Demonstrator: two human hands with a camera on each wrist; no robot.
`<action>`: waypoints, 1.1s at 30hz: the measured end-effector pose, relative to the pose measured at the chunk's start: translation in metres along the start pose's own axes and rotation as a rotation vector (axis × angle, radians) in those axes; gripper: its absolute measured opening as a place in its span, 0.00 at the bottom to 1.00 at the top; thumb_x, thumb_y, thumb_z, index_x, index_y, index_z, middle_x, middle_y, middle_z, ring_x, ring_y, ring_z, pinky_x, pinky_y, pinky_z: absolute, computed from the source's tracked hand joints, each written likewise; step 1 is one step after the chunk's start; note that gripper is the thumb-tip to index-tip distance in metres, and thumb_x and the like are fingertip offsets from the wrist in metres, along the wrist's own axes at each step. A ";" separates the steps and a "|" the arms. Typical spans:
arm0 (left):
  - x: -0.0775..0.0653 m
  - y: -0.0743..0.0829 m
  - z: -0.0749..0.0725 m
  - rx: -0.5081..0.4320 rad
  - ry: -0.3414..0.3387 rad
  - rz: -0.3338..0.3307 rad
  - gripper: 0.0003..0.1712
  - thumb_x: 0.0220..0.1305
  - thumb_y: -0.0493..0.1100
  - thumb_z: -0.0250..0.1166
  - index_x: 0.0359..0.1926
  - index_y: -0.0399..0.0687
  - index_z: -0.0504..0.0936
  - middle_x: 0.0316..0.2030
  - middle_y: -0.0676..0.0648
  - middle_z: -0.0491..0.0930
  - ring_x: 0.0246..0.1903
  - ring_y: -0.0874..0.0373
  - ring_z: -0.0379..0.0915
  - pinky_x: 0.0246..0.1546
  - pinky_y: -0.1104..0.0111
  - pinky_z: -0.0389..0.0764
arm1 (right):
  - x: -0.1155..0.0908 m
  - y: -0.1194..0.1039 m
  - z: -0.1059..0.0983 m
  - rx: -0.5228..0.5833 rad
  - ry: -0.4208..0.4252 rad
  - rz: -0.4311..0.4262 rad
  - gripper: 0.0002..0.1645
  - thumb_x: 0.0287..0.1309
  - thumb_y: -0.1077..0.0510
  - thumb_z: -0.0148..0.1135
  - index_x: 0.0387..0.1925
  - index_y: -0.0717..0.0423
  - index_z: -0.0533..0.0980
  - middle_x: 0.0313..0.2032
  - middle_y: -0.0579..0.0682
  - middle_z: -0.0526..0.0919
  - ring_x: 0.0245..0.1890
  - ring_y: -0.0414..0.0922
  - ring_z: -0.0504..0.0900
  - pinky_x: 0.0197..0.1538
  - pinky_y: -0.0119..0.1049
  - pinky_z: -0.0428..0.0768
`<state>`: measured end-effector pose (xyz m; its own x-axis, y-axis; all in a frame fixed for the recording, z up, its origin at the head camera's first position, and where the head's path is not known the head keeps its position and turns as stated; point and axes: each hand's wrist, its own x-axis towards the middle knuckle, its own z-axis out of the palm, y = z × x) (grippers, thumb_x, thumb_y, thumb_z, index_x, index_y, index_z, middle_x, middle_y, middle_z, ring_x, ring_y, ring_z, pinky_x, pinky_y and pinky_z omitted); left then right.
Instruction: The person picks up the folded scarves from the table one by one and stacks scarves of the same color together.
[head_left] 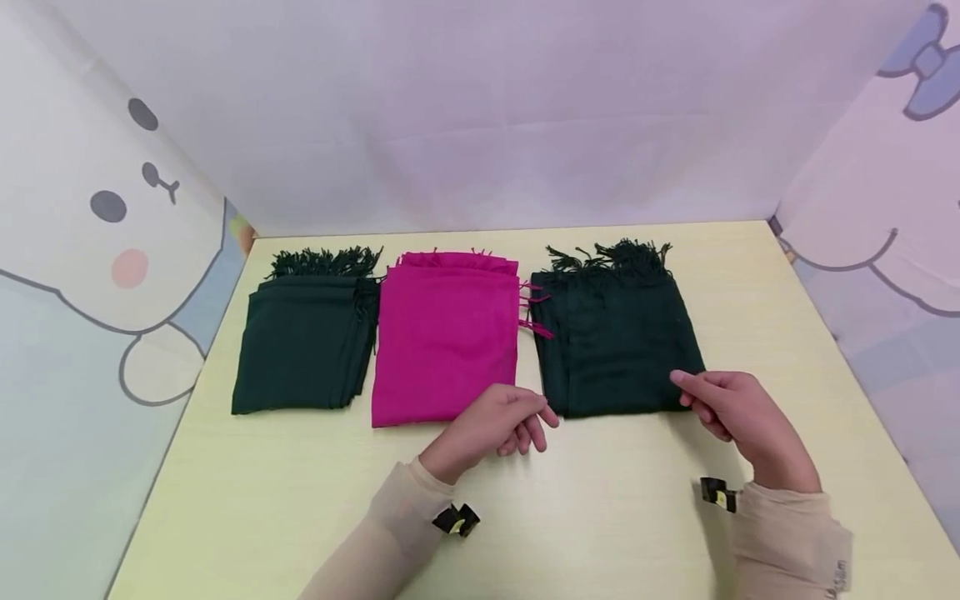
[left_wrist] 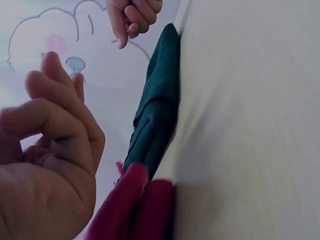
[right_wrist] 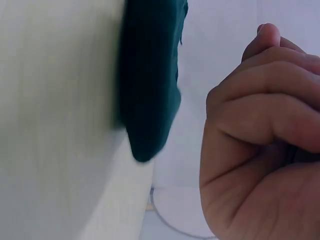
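Three folded, fringed scarves lie in a row on the table. The magenta scarf (head_left: 450, 333) is in the middle, a dark green scarf (head_left: 303, 346) to its left and another dark green scarf (head_left: 618, 350) to its right. My left hand (head_left: 502, 421) hangs over the near edge between the magenta and right green scarves, fingers loosely bent and holding nothing. Over the near right corner of the right green scarf is my right hand (head_left: 735, 408), its fingers curled loosely with no cloth in them. The right wrist view shows a gap between that hand (right_wrist: 265, 135) and the green scarf (right_wrist: 150, 80).
The pale wooden table (head_left: 285, 508) extends in front of the scarves and past them on both sides. A light cloth backdrop (head_left: 480, 125) rises behind it, with cartoon figures on the side panels. Magenta tassels (head_left: 536, 312) reach toward the right green scarf.
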<state>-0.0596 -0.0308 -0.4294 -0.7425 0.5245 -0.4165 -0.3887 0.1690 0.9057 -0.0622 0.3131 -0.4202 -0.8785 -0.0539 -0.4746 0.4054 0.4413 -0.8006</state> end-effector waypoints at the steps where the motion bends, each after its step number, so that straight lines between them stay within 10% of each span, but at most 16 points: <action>1: -0.003 0.001 -0.004 -0.002 0.011 0.003 0.19 0.75 0.47 0.55 0.43 0.37 0.85 0.26 0.42 0.83 0.16 0.60 0.69 0.14 0.75 0.65 | 0.003 -0.003 0.004 -0.013 -0.016 -0.014 0.35 0.65 0.35 0.59 0.31 0.67 0.76 0.16 0.44 0.68 0.14 0.40 0.65 0.17 0.38 0.66; 10: -0.024 0.008 -0.040 -0.072 0.152 0.122 0.20 0.76 0.48 0.55 0.51 0.35 0.82 0.33 0.41 0.83 0.22 0.59 0.72 0.19 0.74 0.71 | 0.024 -0.039 0.046 -0.098 -0.165 -0.124 0.36 0.65 0.35 0.59 0.33 0.68 0.78 0.19 0.51 0.73 0.16 0.43 0.70 0.19 0.40 0.73; 21: -0.070 -0.003 -0.104 -0.238 0.561 0.260 0.16 0.77 0.40 0.51 0.51 0.30 0.76 0.31 0.48 0.77 0.20 0.62 0.62 0.16 0.76 0.62 | 0.038 -0.076 0.092 0.000 -0.325 -0.298 0.26 0.70 0.43 0.58 0.41 0.65 0.81 0.32 0.60 0.83 0.25 0.52 0.81 0.30 0.43 0.84; 29: -0.110 -0.026 -0.151 0.054 0.966 0.165 0.16 0.77 0.44 0.53 0.51 0.36 0.79 0.38 0.41 0.78 0.24 0.58 0.68 0.22 0.73 0.74 | 0.053 -0.096 0.134 0.010 -0.460 -0.358 0.24 0.64 0.45 0.66 0.50 0.61 0.81 0.39 0.61 0.86 0.34 0.55 0.85 0.41 0.46 0.85; 33: -0.125 -0.033 -0.166 0.191 1.055 0.061 0.19 0.77 0.50 0.51 0.53 0.43 0.80 0.44 0.42 0.79 0.33 0.52 0.73 0.30 0.71 0.79 | 0.058 -0.110 0.154 0.018 -0.503 -0.372 0.23 0.63 0.48 0.67 0.52 0.59 0.80 0.37 0.57 0.88 0.36 0.54 0.86 0.44 0.49 0.85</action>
<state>-0.0440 -0.2404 -0.4203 -0.8895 -0.4332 -0.1451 -0.3115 0.3428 0.8863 -0.1189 0.1235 -0.4162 -0.7367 -0.6183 -0.2738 0.1032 0.2973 -0.9492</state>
